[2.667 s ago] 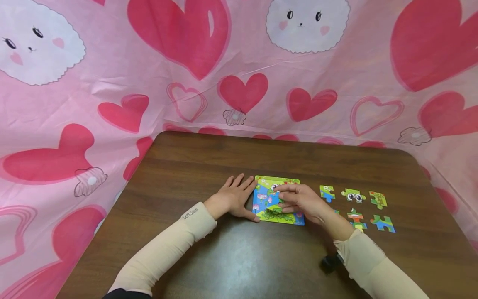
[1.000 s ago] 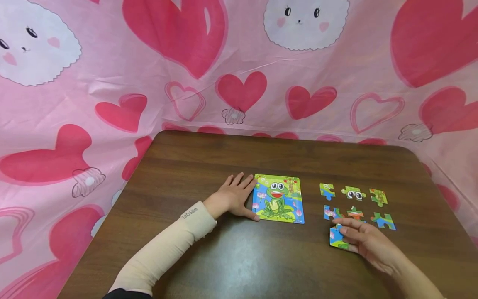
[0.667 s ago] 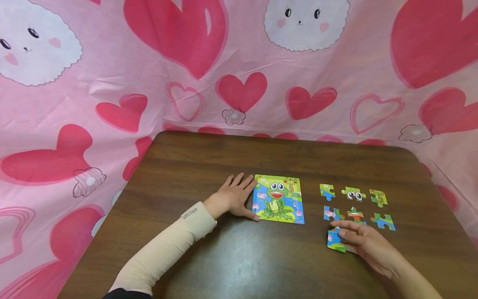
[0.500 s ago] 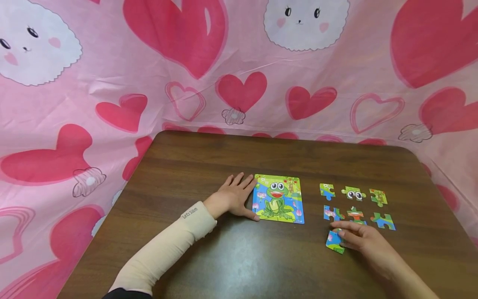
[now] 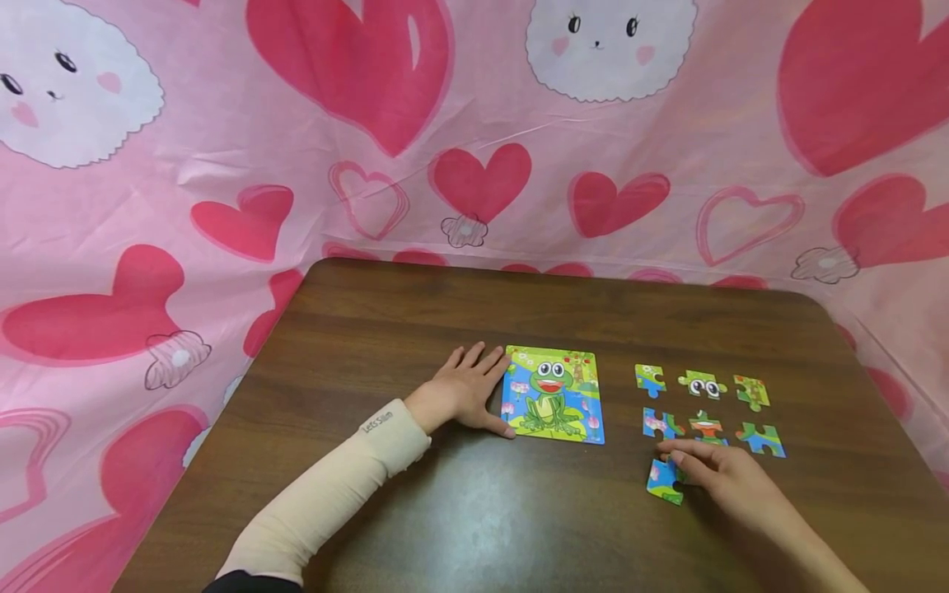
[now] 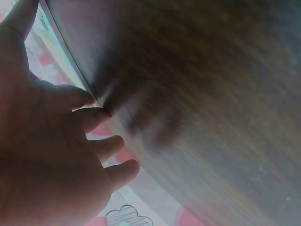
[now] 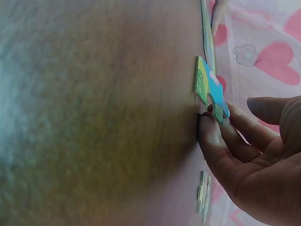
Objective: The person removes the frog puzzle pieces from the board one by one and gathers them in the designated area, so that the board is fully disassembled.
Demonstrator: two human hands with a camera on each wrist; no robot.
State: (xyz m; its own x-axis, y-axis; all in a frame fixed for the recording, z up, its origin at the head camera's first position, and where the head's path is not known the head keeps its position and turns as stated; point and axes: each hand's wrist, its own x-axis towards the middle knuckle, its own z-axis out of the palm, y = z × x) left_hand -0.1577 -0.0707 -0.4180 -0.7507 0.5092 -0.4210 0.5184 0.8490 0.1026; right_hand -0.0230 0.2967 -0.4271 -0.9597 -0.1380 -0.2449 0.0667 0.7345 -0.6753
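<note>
My left hand (image 5: pixel 467 395) rests on the table with its fingers spread. Its fingertips and thumb lie at the left edge of a square frog puzzle board (image 5: pixel 552 395). Over on the right, my right hand (image 5: pixel 730 482) is at a blue and green puzzle piece (image 5: pixel 663 482), low at the table. In the right wrist view the thumb (image 7: pixel 265 108) stands off the puzzle piece (image 7: pixel 214 84), while the other fingers are at its near end. That end is partly hidden by the fingertips.
Behind the right hand lie several loose puzzle pieces in two rows, among them one with frog eyes (image 5: pixel 703 385), a tree piece (image 5: pixel 752 391) and a blue-green piece (image 5: pixel 761 439). The brown table (image 5: pixel 415 321) backs onto a pink heart-patterned cloth (image 5: pixel 474 99).
My right hand has gone from over the board to the right with the puzzle piece and lowered it to the table. The thumb has lifted off it. My left hand has stayed put.
</note>
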